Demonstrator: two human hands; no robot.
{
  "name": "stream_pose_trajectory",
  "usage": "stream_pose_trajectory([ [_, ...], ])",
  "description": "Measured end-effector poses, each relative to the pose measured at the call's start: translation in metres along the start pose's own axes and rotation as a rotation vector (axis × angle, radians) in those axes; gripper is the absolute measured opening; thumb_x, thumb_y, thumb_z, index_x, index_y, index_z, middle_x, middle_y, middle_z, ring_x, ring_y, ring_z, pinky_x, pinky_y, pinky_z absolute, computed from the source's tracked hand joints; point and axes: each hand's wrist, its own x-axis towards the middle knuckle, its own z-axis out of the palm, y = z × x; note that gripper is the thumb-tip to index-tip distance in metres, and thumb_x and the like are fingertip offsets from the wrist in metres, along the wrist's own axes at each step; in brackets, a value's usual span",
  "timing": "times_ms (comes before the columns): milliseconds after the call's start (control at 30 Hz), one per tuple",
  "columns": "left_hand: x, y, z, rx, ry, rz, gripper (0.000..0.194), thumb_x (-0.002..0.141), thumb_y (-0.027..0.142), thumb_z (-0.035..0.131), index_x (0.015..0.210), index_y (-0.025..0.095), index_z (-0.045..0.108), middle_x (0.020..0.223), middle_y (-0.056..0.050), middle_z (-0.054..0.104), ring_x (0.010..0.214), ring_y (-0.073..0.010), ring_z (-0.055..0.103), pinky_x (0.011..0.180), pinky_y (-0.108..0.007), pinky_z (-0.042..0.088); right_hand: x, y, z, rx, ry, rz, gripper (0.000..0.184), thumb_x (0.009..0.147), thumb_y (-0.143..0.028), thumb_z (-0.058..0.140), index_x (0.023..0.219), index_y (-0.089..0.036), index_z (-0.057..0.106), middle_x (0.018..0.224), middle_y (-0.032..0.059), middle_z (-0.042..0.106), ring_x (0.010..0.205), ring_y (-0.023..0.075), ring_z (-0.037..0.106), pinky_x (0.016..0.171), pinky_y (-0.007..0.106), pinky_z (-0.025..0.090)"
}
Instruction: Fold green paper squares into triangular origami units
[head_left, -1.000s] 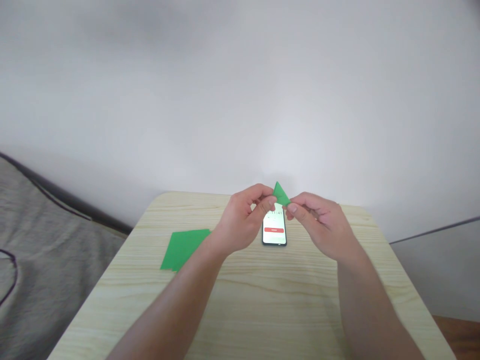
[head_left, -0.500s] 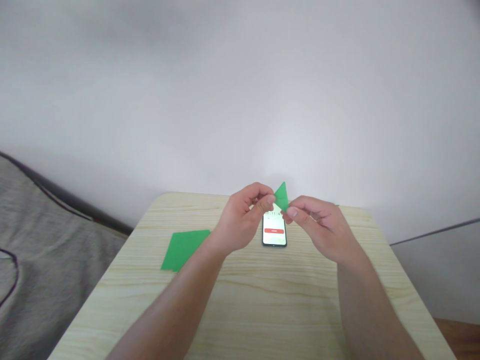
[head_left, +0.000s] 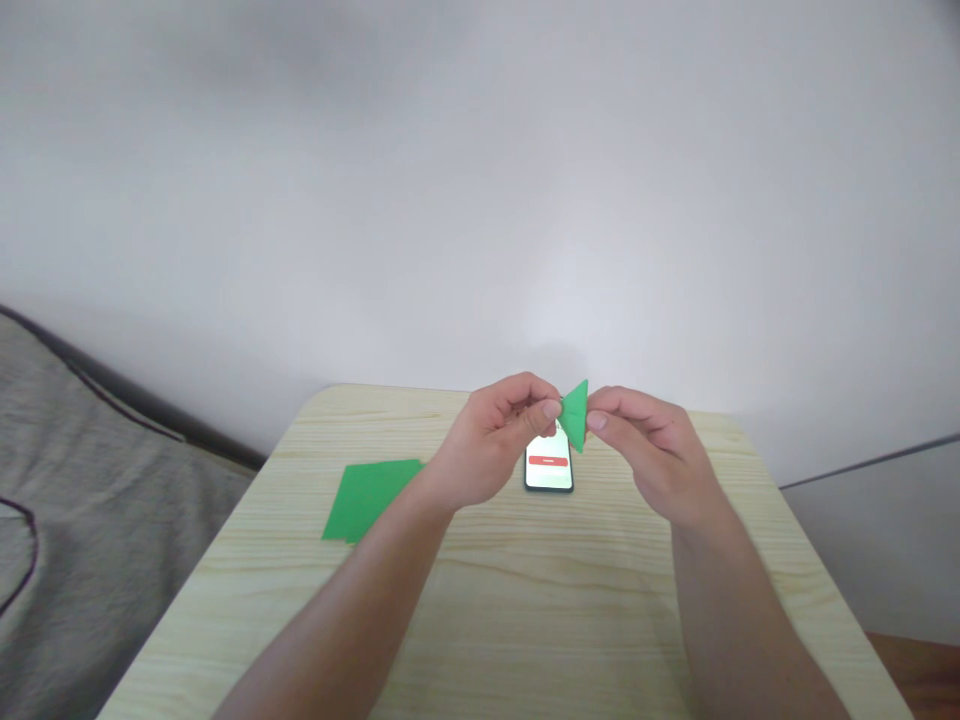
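Note:
A small green paper [head_left: 577, 412], folded into a triangle, is held up above the table between both hands. My left hand [head_left: 506, 430] pinches its left point between thumb and fingers. My right hand [head_left: 649, 440] is closed at the paper's long right edge, with the thumb against that edge and the fingers partly hidden. Below and behind the folded paper a phone [head_left: 548, 475] lies on the table with its screen lit. The top of the screen is covered by the paper and my left hand.
Green paper sheets [head_left: 371, 495] lie on the light wooden table [head_left: 540, 610], partly covered by my left forearm. A white wall [head_left: 480, 200] rises behind the table. Grey fabric [head_left: 97, 520] is at the left, beside the table.
The folded paper has turned between my hands, from its point facing up to its long edge standing upright on the right. It has also shifted slightly right, with my left hand following.

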Motion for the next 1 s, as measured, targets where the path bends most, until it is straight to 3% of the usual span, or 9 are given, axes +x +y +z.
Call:
stream_pose_trajectory([
  [367,-0.002,0.003,0.004,0.002,0.013,0.009,0.026,0.098,0.042,0.065,0.092,0.016,0.064,0.081,-0.002,0.061,0.077,-0.0147,0.055,0.072,-0.029,0.044,0.001,0.002,0.002,-0.059,0.051,-0.021,0.018,0.099,-0.024,0.061,0.088,-0.023,0.075,0.083,-0.0011,0.070,0.080,0.0159,0.062,0.075,0.030,0.047],
  [500,-0.004,0.004,0.005,0.096,0.051,0.016,0.024,0.100,0.040,0.062,0.092,0.018,0.064,0.082,-0.001,0.060,0.078,-0.0143,0.054,0.072,-0.029,0.044,0.001,0.005,0.004,-0.100,0.100,-0.004,0.014,0.095,-0.022,0.063,0.088,-0.023,0.075,0.082,-0.0007,0.071,0.077,0.0162,0.063,0.073,0.029,0.048],
  [667,-0.005,0.006,0.006,0.199,0.099,0.025,0.023,0.099,0.040,0.062,0.091,0.018,0.065,0.083,-0.002,0.062,0.077,-0.0149,0.055,0.069,-0.028,0.045,0.001,0.007,0.005,-0.136,0.129,0.024,0.010,0.093,-0.031,0.070,0.092,-0.022,0.076,0.086,0.0015,0.075,0.079,0.0179,0.066,0.072,0.031,0.050],
  [800,-0.005,0.005,0.006,0.109,0.097,0.042,0.022,0.098,0.039,0.066,0.092,0.018,0.068,0.084,-0.003,0.064,0.079,-0.0150,0.058,0.073,-0.029,0.048,0.001,0.008,0.004,-0.019,0.100,0.048,0.016,0.093,-0.038,0.074,0.090,-0.022,0.075,0.084,0.0017,0.075,0.077,0.0175,0.066,0.070,0.031,0.051],
  [1000,-0.006,0.004,0.010,-0.073,0.068,0.138,0.029,0.087,0.032,0.081,0.113,0.022,0.073,0.092,-0.006,0.071,0.086,-0.0186,0.065,0.082,-0.035,0.053,0.006,0.011,0.004,0.232,0.049,0.077,0.019,0.092,-0.037,0.075,0.081,-0.022,0.072,0.078,0.0000,0.072,0.074,0.0155,0.064,0.073,0.030,0.051],
])
